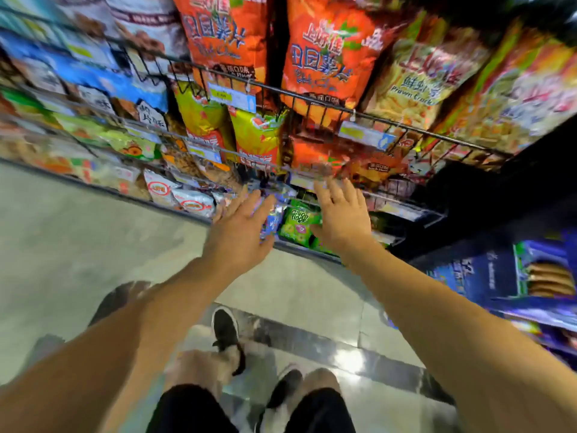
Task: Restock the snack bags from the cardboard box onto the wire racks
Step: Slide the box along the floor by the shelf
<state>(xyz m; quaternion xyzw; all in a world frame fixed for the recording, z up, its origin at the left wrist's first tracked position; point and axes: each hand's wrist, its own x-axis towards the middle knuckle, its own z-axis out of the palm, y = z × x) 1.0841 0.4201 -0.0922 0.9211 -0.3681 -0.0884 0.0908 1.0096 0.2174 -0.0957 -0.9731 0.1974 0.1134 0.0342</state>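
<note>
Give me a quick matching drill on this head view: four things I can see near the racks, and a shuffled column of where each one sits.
Things:
1. green snack bag
2. orange chip bags
3. black shoe
4. blue biscuit box

Places:
A. on the shiny floor, below the forearms
B. low rack, between the left hand and the right hand
C. on the shelf at the right edge of the view
D. top wire rack, standing upright

Pairs: 1-B, 2-D, 3-A, 4-C
</note>
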